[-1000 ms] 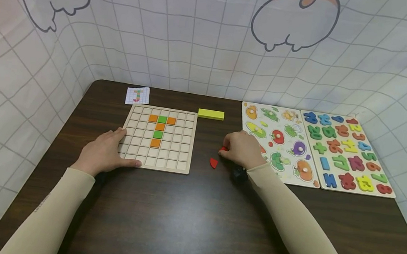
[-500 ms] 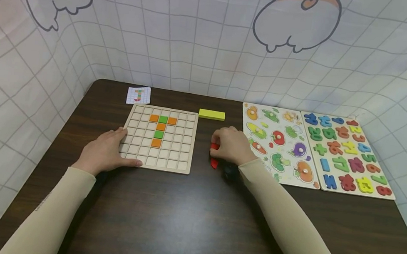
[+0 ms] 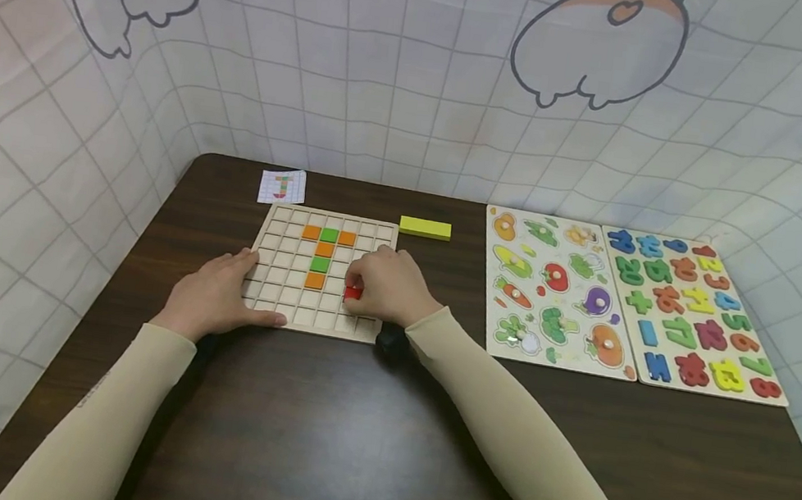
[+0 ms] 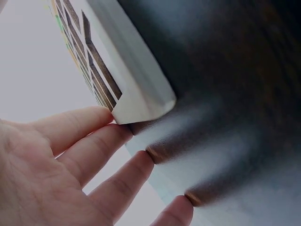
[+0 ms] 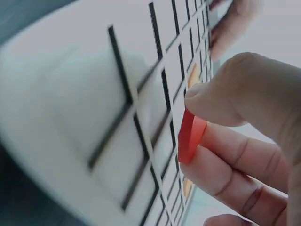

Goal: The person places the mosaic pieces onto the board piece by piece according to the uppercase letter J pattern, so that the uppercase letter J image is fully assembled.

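My left hand (image 3: 217, 295) rests at the left side of the wooden grid board (image 3: 277, 294), fingers extended along its edge and thumb at its front edge. In the left wrist view, fingertips touch the board's corner (image 4: 146, 106). Orange and green square tiles form a T shape on the board, such as the green tile (image 3: 321, 265). My right hand (image 3: 393, 286) is over the board's right part, pinching a red tile (image 3: 352, 293) between thumb and fingers. In the right wrist view the red tile (image 5: 188, 136) is held tilted, close to the grid cells.
A small pattern card (image 3: 282, 186) lies behind the board, and a yellow bar (image 3: 425, 228) behind its right corner. To the right lie a vegetable puzzle board (image 3: 531, 343) and a puzzle board of colourful characters (image 3: 672, 314). A printed cloth (image 3: 422, 63) hangs behind the dark table (image 3: 320, 439).
My right hand has moved left from beside the vegetable puzzle to over the grid board, carrying red. The red piece lying on the table is no longer there. My left hand stays at the board.
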`<move>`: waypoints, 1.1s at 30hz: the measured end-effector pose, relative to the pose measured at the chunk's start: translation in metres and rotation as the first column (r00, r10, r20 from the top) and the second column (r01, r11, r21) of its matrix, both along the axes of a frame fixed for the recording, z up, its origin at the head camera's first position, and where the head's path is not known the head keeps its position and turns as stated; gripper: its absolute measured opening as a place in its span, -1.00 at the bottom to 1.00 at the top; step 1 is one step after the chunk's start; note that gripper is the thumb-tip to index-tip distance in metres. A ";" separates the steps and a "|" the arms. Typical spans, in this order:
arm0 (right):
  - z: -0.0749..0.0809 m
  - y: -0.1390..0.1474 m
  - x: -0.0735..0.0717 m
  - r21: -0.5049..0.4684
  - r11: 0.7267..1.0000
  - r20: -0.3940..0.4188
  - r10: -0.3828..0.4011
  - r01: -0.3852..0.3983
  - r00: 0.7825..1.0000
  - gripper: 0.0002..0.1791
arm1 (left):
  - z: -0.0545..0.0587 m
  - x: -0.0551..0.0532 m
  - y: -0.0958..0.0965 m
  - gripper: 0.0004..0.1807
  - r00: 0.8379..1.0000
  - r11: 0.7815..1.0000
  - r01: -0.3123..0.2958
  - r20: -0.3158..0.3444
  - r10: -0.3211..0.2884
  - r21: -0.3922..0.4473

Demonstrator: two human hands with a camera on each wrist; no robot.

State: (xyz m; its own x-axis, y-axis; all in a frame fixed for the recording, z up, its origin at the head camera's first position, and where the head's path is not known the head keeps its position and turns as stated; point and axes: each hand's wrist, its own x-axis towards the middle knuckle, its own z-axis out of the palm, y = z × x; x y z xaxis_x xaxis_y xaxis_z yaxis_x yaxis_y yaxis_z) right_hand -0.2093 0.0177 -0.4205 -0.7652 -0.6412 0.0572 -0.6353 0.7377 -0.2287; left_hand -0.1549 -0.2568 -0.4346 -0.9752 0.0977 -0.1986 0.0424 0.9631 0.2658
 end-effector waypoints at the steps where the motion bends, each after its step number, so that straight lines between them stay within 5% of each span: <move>1: -0.001 -0.004 0.001 0.007 1.000 -0.006 0.011 -0.011 1.000 -0.93 | 0.000 0.000 0.000 0.42 1.000 1.000 -0.001 0.000 0.001 0.002; 16: -0.006 -0.052 0.010 0.034 0.997 -0.055 0.074 -0.072 0.996 -0.91 | 0.003 0.001 0.001 0.42 1.000 1.000 0.005 -0.012 -0.005 -0.002; 33: -0.008 -0.061 0.011 0.031 0.999 -0.047 0.028 -0.027 0.999 -0.86 | 0.002 0.000 0.001 0.40 1.000 1.000 0.006 -0.003 -0.006 -0.012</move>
